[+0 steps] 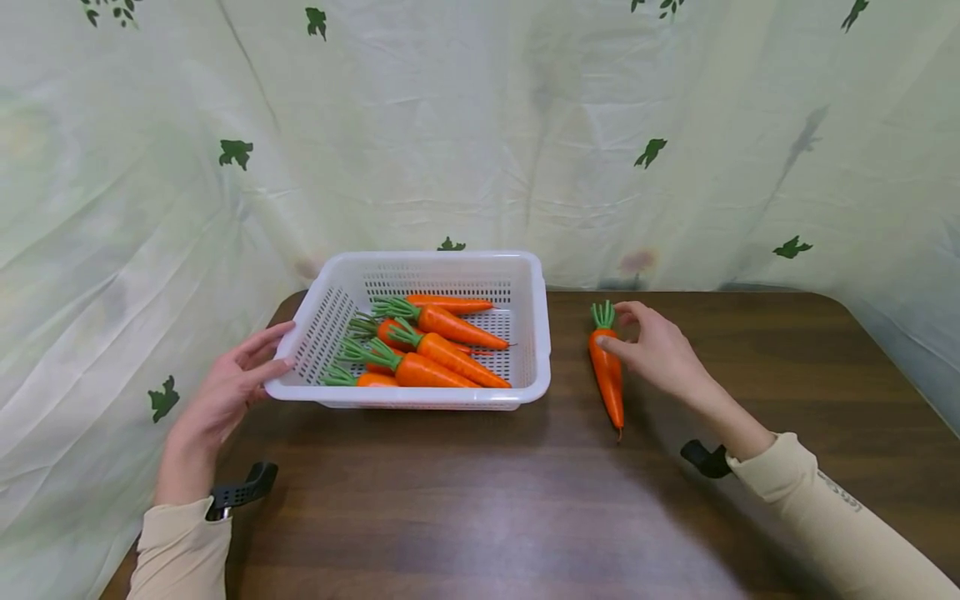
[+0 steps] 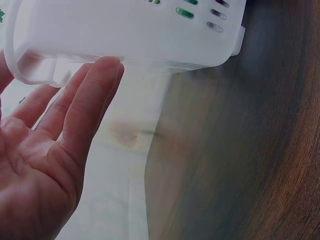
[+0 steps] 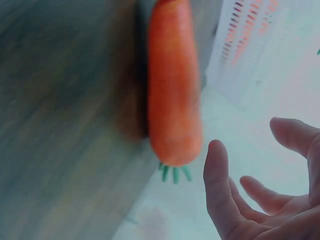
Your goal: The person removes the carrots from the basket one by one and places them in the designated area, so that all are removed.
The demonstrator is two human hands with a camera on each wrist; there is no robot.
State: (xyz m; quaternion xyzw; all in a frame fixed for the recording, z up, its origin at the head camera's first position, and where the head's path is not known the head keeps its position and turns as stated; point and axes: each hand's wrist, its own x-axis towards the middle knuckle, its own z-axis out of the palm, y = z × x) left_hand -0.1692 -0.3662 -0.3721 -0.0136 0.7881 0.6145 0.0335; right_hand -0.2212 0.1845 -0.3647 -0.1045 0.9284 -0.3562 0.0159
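A white plastic basket [image 1: 542, 333] with slotted walls stands on the table, several orange carrots [image 1: 454, 357] with green tops lying inside it. My left hand [image 1: 228, 387] holds its left end by the rim, thumb near the front corner. In the left wrist view, fingers [image 2: 92, 100] reach under the basket's rim [image 2: 30, 75]; the thumb is mostly cut off. Right of the basket, a single carrot [image 1: 607, 379] lies on the wood, green top away from me. My right hand [image 1: 660, 350] hovers beside its upper end, fingers and thumb apart; the right wrist view shows a gap between them and the carrot [image 3: 174, 90].
The dark brown wooden table [image 1: 450, 508] has a rounded far right corner. Right behind the basket and along the left side hangs a pale curtain [image 1: 420, 150] with green leaf prints. A black wrist strap [image 1: 243, 492] sits on the left arm.
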